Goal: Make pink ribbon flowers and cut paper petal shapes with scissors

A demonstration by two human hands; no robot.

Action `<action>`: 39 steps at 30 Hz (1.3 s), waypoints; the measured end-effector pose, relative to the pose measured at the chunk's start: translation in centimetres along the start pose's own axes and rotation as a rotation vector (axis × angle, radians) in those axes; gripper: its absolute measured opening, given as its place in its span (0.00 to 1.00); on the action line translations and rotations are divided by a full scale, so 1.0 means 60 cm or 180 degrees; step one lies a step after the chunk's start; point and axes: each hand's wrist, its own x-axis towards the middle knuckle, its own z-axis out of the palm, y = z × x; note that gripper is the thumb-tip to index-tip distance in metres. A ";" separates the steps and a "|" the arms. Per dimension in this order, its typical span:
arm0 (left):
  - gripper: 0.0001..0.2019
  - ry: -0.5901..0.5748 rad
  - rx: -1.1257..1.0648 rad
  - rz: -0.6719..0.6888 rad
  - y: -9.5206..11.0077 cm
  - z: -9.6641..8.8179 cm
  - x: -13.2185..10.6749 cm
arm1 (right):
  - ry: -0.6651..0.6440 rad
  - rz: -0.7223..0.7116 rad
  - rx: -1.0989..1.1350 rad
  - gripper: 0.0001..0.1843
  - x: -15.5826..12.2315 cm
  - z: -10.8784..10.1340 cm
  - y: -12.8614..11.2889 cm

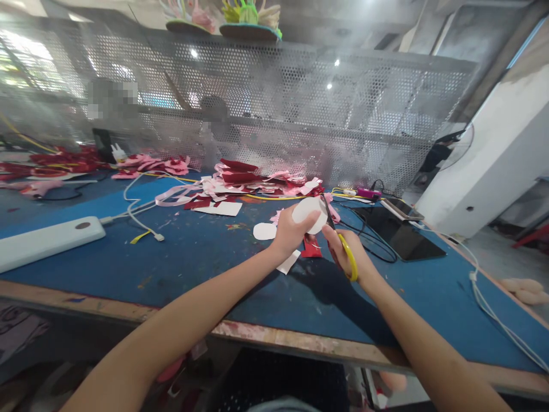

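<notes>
Pinched in my left hand (pixel 288 233) is a rounded white cutout (pixel 306 214), paper or thin fabric, held up above the blue table. My right hand (pixel 349 252) is closed on yellow-handled scissors (pixel 352 264). Their dark blades (pixel 328 213) lie against the cutout's right edge; whether they are parted I cannot tell. Another white rounded piece (pixel 265 231) rests on the table left of my hands. Beneath them lie a red scrap (pixel 311 247) and a white scrap (pixel 288 262).
Red, pink and white scraps (pixel 253 180) pile up along a perforated metal screen (pixel 283 103). A long white device (pixel 51 243) with a cable lies at left. On the right are a black tablet (pixel 398 232), a phone (pixel 402 209) and several cables (pixel 493 312).
</notes>
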 end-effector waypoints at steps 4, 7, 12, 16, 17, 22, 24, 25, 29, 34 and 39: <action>0.13 -0.0279 0.0179 -0.0042 -0.002 -0.005 0.005 | -0.0175 -0.0031 0.0233 0.30 0.005 -0.006 0.004; 0.14 -0.0421 0.0288 -0.0075 -0.002 -0.006 0.005 | -0.0205 -0.0159 0.0387 0.28 0.006 -0.006 0.009; 0.14 -0.0486 0.0307 -0.0085 -0.003 -0.008 0.006 | -0.0249 -0.0239 0.0261 0.28 0.004 -0.003 0.013; 0.14 -0.0482 0.0286 -0.0055 -0.007 -0.009 0.007 | -0.0118 -0.0214 0.0099 0.29 0.003 -0.002 0.011; 0.14 -0.0486 0.0286 -0.0044 -0.008 -0.009 0.007 | -0.0088 -0.0210 0.0036 0.29 0.003 -0.003 0.010; 0.16 -0.0579 0.0238 -0.0002 -0.009 -0.012 0.011 | -0.0050 -0.0187 -0.0259 0.30 0.003 -0.008 0.007; 0.17 -0.0645 0.0243 0.0014 -0.007 -0.015 0.012 | -0.0029 -0.0177 -0.0310 0.30 0.004 -0.009 0.007; 0.17 -0.0675 0.0257 0.0015 -0.006 -0.016 0.013 | -0.0029 -0.0166 -0.0339 0.30 0.004 -0.009 0.007; 0.16 -0.0748 0.0325 -0.0016 -0.004 -0.022 0.019 | -0.0062 -0.0121 -0.0408 0.31 0.004 -0.010 0.006; 0.14 -0.0666 0.0156 -0.0248 -0.006 -0.025 0.027 | -0.0022 -0.0052 -0.0459 0.33 0.004 -0.014 0.001; 0.19 -0.0453 -0.1156 -0.0720 -0.012 0.005 0.005 | 0.0336 -0.0102 -0.0015 0.31 0.001 0.000 -0.001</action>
